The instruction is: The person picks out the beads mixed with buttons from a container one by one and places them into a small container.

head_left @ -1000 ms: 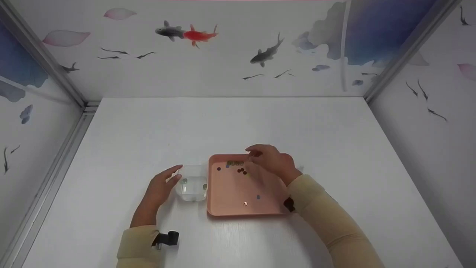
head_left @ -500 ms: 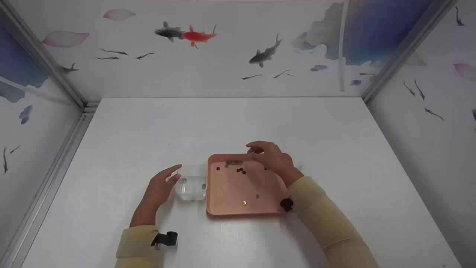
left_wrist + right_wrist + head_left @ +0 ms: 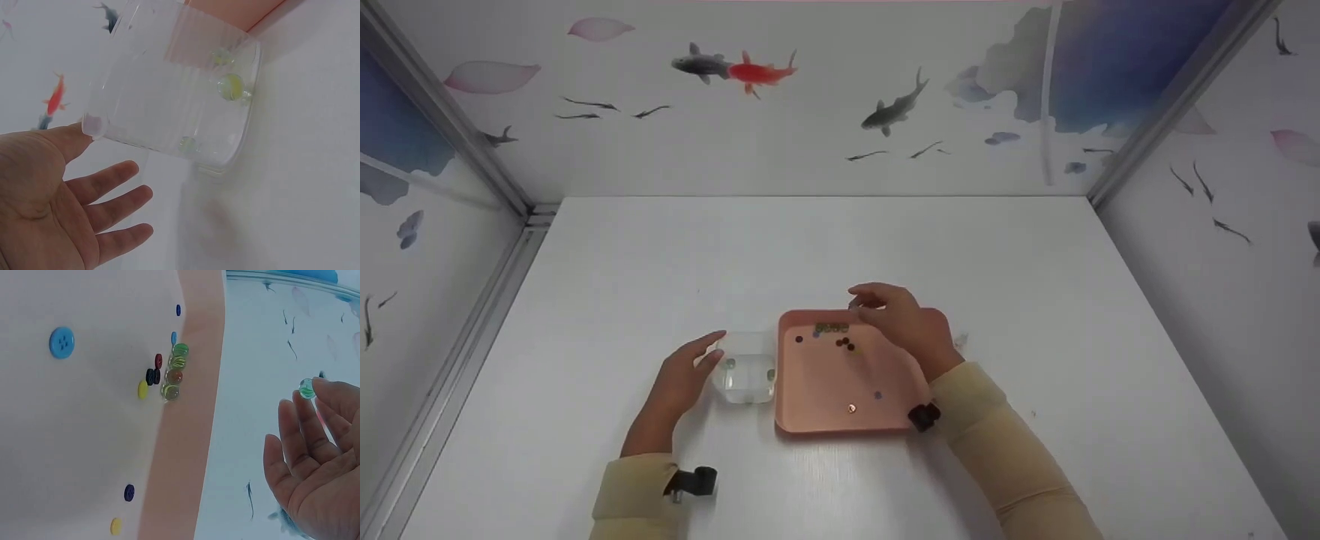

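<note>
My left hand (image 3: 682, 377) holds the rim corner of a clear plastic box (image 3: 152, 79) with thumb and forefinger; its other fingers (image 3: 121, 208) stretch out apart from the wall. Several glass marbles lie in the box, one with a yellow-green swirl (image 3: 230, 87). Above the back rim of the pink tray (image 3: 789, 390), my right hand (image 3: 896, 319) pinches a clear glass marble with green inside (image 3: 306, 388) between thumb and fingertips. A row of glass marbles (image 3: 175, 376) lies along the tray's back wall.
Buttons are scattered in the tray: a large light-blue one (image 3: 62, 342), dark ones beside a yellow one (image 3: 143, 389), and a purple one (image 3: 129, 493). The box stands close against the tray's left side on a white table (image 3: 660, 255). Panels printed with fish (image 3: 825, 112) enclose the table.
My right hand has moved slightly left and back over the tray's rear rim, and the marble at its fingertips now shows. My left hand and the box have stayed put.
</note>
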`<state>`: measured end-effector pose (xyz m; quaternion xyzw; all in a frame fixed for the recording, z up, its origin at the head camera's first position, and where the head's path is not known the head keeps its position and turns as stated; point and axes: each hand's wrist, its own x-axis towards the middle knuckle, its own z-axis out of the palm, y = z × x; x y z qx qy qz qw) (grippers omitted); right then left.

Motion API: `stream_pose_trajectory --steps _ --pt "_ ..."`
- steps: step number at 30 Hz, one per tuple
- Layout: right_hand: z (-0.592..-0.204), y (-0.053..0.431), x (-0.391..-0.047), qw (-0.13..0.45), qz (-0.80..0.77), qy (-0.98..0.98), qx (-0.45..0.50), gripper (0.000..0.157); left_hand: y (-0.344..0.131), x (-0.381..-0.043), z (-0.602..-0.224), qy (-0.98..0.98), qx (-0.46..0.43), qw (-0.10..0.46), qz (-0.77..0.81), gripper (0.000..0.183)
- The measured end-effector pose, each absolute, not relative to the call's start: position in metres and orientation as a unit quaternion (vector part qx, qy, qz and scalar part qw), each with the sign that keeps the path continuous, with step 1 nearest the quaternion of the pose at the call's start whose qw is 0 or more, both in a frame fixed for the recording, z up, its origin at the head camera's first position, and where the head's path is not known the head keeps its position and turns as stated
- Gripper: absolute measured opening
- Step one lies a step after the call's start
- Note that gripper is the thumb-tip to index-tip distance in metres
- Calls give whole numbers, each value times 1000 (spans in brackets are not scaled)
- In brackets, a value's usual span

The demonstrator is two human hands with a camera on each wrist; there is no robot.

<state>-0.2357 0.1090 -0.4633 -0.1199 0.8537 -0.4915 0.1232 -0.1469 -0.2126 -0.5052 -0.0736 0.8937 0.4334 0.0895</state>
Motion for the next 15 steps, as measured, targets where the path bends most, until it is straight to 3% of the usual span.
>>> stream_pose_trajectory --steps 15 --pt "-464 96 -230 107 -552 813 -153 31 -214 -148 -507 891 -74 91 439 44"
